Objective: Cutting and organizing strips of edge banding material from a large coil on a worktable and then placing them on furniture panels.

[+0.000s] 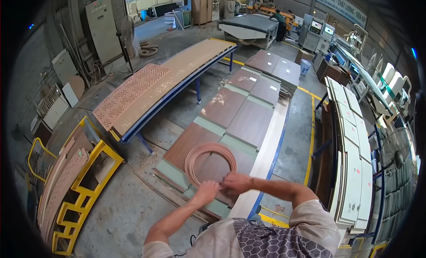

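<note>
1. Workshop floor of bare concrete (128,204) spreads below me, with a long stack of dark brown panels (235,111) running away from my chest.
2. My left hand (205,190) and right hand (235,182) meet at the near edge of a coil of pale edge banding (210,160), which lies flat on the nearest brown panel.
3. Both sets of fingers look curled shut, pinching the coil's near rim or its loose end; I can't tell which from this view.
4. To do it well, I judge I should keep the coil flat and feed the strip without kinking it.
5. A pale board (266,160) lies just beside the coil on my right.
6. Left of me stands a yellow rack (88,182) with curved strips, and a patterned board (133,93) rests on a blue-framed table (177,87).
7. White panels (353,151) are stacked well apart on my right.
8. Nothing blocks my hands.
</note>
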Motion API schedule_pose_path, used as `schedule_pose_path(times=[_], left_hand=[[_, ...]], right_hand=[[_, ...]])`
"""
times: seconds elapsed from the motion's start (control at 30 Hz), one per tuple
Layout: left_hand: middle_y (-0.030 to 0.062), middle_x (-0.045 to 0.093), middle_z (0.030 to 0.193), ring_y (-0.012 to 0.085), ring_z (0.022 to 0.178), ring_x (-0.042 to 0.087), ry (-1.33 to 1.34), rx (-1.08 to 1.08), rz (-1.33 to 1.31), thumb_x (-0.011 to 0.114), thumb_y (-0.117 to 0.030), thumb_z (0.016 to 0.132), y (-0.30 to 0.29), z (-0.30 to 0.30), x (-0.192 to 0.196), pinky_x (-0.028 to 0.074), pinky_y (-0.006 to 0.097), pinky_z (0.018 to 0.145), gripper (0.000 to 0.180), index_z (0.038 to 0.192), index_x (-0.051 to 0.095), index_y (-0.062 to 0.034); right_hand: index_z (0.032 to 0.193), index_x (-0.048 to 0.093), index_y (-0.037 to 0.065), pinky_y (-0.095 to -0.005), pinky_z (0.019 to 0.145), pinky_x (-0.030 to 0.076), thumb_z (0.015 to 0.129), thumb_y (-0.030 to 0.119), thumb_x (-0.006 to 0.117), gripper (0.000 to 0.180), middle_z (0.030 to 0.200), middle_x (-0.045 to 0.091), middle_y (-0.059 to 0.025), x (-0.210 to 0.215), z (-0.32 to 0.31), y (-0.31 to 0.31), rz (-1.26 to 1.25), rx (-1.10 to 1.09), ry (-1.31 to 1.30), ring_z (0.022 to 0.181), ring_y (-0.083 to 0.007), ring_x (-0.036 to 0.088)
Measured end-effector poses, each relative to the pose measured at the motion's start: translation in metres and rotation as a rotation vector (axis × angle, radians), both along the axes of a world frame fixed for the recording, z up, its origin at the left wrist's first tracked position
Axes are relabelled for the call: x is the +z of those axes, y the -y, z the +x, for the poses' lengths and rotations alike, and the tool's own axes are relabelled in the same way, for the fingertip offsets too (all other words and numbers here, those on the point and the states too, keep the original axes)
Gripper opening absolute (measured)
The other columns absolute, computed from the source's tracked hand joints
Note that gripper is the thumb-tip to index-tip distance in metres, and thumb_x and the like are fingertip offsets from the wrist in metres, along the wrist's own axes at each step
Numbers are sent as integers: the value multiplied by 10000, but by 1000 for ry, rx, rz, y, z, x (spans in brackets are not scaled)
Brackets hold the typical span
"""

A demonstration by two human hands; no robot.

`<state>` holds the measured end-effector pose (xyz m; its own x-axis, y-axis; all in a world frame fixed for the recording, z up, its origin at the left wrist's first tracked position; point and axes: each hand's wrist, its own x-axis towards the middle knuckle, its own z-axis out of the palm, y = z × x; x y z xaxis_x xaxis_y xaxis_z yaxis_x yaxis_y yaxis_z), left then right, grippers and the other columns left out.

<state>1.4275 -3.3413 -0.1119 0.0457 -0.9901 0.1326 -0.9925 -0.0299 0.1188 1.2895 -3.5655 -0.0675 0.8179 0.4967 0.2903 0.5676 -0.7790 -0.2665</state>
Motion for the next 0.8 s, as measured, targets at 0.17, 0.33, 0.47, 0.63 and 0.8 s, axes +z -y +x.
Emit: schedule_pose_path(times=[0.17, 0.33, 0.47, 0.63, 0.8], left_hand=[[118, 611, 1003, 319, 998, 607, -16, 91, -53, 647, -320, 956, -13, 8, 4, 486, 442, 848, 253, 1030, 600, -83], [130, 604, 1017, 320, 1012, 599, 108, 73, -81, 662, -329, 950, -14, 38, 6, 483, 455, 858, 270, 1032, 600, -79], [129, 605, 1029, 331, 1011, 601, -8, 71, 85, 669, -334, 941, -2, -1, 0, 479, 473, 863, 273, 1032, 606, -84], [119, 601, 1029, 319, 1025, 601, 1, 199, -84, 714, -322, 894, -32, 6, 11, 474, 456, 926, 294, 1056, 612, -100], [111, 602, 1025, 306, 1056, 591, 93, 12, -100, 667, -275, 904, -28, 23, 7, 448, 450, 1010, 225, 1004, 629, -77]], right_hand=[[1144, 615, 139, -409, 1032, 485, 988, 298, 659, 227, 1065, 618, -71, -22, -1, 49, -149, -101, -32, 1072, -269, 623], [1212, 638, 174, -462, 1180, 389, 947, 276, 670, 285, 1203, 650, -75, -1, 24, 74, -308, -88, 176, 1218, -283, 615], [1249, 597, 93, -480, 990, 509, 957, 197, 648, 314, 1142, 634, -127, -30, 3, -20, -79, -56, 150, 1115, -309, 639], [1157, 602, 102, -421, 1008, 519, 953, 195, 610, 224, 1132, 616, -97, -15, -6, 43, -76, -58, 22, 1111, -303, 631], [1179, 632, 117, -414, 1065, 501, 893, 168, 666, 292, 1131, 629, -95, -8, -3, 62, -180, -108, -45, 1176, -304, 626]])
